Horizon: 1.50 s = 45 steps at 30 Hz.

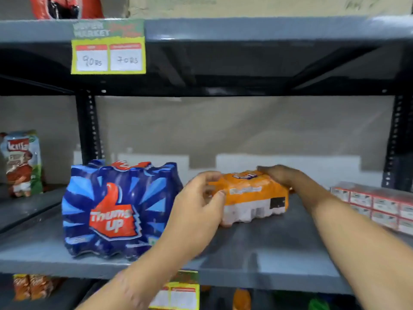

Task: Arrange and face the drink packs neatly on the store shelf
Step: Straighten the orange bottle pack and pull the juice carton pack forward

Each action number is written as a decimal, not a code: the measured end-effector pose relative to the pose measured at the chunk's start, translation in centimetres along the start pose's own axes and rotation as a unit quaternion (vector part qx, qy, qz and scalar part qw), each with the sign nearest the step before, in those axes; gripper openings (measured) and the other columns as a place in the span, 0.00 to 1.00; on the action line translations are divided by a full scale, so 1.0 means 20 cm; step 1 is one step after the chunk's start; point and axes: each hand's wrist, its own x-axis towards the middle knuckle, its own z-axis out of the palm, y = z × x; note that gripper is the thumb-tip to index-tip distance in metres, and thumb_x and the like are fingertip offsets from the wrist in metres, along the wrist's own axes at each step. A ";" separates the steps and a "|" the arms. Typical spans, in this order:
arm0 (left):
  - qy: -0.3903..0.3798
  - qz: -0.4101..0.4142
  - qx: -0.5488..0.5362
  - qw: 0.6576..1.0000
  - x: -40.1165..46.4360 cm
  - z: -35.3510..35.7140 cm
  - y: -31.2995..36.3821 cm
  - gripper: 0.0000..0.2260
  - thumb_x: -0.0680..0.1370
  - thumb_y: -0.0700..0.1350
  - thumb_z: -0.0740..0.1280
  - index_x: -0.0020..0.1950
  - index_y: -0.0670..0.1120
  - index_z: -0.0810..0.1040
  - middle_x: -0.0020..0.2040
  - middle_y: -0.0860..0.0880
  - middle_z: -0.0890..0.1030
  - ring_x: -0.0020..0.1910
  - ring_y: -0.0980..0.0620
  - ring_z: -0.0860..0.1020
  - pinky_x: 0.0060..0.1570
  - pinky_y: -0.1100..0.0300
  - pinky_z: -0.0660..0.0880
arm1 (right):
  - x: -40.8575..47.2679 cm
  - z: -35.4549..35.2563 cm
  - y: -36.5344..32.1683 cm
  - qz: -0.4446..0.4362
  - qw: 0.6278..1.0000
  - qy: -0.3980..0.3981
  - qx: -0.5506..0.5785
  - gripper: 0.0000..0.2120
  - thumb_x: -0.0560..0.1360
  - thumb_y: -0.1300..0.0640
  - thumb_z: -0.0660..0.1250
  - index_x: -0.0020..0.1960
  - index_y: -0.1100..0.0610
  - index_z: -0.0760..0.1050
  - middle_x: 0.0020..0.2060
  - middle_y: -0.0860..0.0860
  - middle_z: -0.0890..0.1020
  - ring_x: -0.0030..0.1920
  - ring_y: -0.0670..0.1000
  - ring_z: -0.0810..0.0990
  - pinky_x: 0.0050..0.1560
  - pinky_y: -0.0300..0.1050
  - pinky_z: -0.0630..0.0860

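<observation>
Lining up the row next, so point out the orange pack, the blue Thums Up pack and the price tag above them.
orange pack [250,193]: head view, its orange front wrap.
blue Thums Up pack [114,211]: head view, the red thumb logo.
price tag [108,57]: head view, between its two white price boxes.

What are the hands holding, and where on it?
Both hold the orange drink pack on the shelf: left hand on its left end, right hand over its top right rear.

There is one view only, from the person's head. It looks forward and slightly down at the grey metal shelf board [257,262], from close distance, near arm's length. The upper shelf edge crosses the top.
</observation>
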 end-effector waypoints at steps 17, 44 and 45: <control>0.069 -0.127 0.165 0.976 0.16 0.33 -0.13 0.24 0.67 0.42 0.82 0.56 0.54 0.74 0.47 0.51 0.80 0.44 0.50 0.81 0.38 0.60 0.75 | -0.60 -0.04 0.51 -0.203 0.960 0.034 0.188 0.18 0.78 0.45 0.69 0.60 0.57 0.73 0.50 0.49 0.84 0.46 0.46 0.85 0.41 0.41 0.81; -0.033 -0.197 0.026 0.980 0.22 0.35 -0.23 0.18 0.82 0.60 0.60 0.64 0.50 0.74 0.64 0.45 0.81 0.55 0.46 0.81 0.51 0.53 0.77 | -0.48 0.01 0.42 -0.161 0.954 -0.028 0.252 0.22 0.76 0.43 0.69 0.64 0.50 0.68 0.56 0.49 0.80 0.51 0.51 0.83 0.50 0.48 0.81; -0.034 -0.197 0.049 0.979 0.21 0.34 -0.23 0.20 0.82 0.59 0.60 0.68 0.47 0.73 0.64 0.45 0.81 0.58 0.44 0.80 0.53 0.52 0.76 | -0.51 0.01 0.43 -0.166 0.953 -0.022 0.251 0.20 0.76 0.43 0.70 0.62 0.47 0.68 0.54 0.47 0.80 0.48 0.48 0.83 0.45 0.44 0.81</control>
